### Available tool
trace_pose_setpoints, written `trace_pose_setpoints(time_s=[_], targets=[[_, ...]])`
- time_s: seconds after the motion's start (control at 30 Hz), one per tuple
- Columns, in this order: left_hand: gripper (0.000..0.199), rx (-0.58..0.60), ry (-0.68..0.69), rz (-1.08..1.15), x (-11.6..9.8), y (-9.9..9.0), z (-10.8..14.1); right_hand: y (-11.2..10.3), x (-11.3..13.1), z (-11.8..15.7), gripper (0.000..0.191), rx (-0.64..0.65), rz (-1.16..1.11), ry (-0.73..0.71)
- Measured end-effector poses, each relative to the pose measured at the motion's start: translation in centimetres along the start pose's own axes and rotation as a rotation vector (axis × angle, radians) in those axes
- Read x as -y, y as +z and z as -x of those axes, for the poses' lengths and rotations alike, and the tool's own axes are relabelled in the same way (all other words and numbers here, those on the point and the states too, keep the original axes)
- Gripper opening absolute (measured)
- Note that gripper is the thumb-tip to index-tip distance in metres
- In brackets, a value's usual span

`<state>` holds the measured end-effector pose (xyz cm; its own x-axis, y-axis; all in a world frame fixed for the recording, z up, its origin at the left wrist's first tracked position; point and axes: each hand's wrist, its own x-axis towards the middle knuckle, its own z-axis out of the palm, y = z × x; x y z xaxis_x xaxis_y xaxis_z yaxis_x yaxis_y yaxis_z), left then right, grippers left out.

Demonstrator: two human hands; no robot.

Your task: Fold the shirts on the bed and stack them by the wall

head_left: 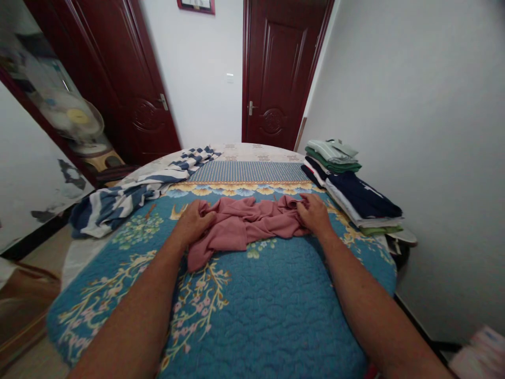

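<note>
A crumpled pink garment [244, 223] lies stretched sideways across the middle of a blue floral quilt [276, 305]. Its left end is pinched by my left hand [196, 221], with the fingers curled into the cloth. My right hand [313, 211] grips the upper right end near a folded edge. Between the two hands the fabric is bunched in loose wrinkles, and a flap hangs toward me at the lower left.
Folded clothes [363, 195] are stacked at the right edge, beside the wall, with a green and pale pile [333, 155] behind. A blue and white striped cloth [130, 195] lies loosely at the back left. A fan [77, 116] stands beyond it.
</note>
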<state>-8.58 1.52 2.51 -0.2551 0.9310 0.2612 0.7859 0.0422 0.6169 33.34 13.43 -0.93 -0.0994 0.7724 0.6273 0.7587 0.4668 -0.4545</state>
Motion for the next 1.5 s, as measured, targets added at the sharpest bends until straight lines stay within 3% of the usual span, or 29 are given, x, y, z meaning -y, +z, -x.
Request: trace_pose_setpoints(time_s=[0.07,0.17,0.2,0.3,0.4,0.5,0.57,0.63,0.73,0.87,0.97,1.13,1.2,1.3,1.37,1.5], targets=[[0.051,0.062,0.151,-0.037,-1.0,0.3,0.7,1.0,1.5,0.6,0.05,0.139,0.058,-0.148],[0.082,0.226,0.311,-0.103,-1.9,1.0,1.6,2.2,2.5,1.1,0.049,0.269,0.166,-0.125],[0.08,0.281,0.316,-0.14,-2.0,1.2,1.8,2.4,2.5,1.1,0.043,0.297,0.194,-0.078],[0.049,0.34,0.271,-0.201,-2.0,1.5,2.0,2.5,1.7,0.5,0.032,0.307,0.207,0.101],[0.037,0.34,0.261,-0.079,-1.7,1.2,1.6,1.9,0.2,-0.3,0.028,0.153,0.058,0.294],[0.038,0.339,0.183,0.121,-1.2,0.5,1.0,1.0,-1.3,-1.1,0.019,-0.139,-0.326,0.596],[0.041,0.267,0.082,0.27,-0.8,0.1,0.6,0.4,-2.2,-1.5,0.014,-0.314,-0.58,0.769],[0.045,0.151,-0.033,0.487,-0.3,-0.1,0.0,0.1,-2.7,-1.9,0.011,-0.43,-0.752,0.852],[0.051,0.043,-0.209,0.902,0.4,0.2,-0.6,0.0,-2.7,-2.3,0.013,-0.48,-0.936,0.884],[0.039,-0.017,-0.415,1.144,1.1,0.9,-0.9,0.5,-2.0,-2.1,0.02,-0.368,-0.965,0.856],[0.024,-0.029,-0.518,1.196,1.5,0.9,-0.9,0.8,-1.2,-1.1,0.032,-0.145,-0.645,0.677],[0.023,0.034,-0.45,1.323,0.7,0.3,-0.4,1.5,0.9,0.8,0.055,0.207,-0.076,-0.033],[0.024,0.046,-0.396,1.341,0.0,0.1,-0.1,1.8,1.5,1.1,0.051,0.293,0.073,-0.122],[0.022,0.052,-0.349,1.353,-0.7,-0.6,0.0,2.2,1.7,1.2,0.043,0.354,0.213,-0.101],[0.019,-0.074,-0.326,1.364,-0.4,-1.8,-0.3,2.4,1.3,1.0,0.04,0.336,0.225,-0.07],[0.008,-0.493,-0.225,1.369,1.9,-4.7,-1.4,2.5,0.0,0.9,0.05,0.248,0.174,-0.031]])
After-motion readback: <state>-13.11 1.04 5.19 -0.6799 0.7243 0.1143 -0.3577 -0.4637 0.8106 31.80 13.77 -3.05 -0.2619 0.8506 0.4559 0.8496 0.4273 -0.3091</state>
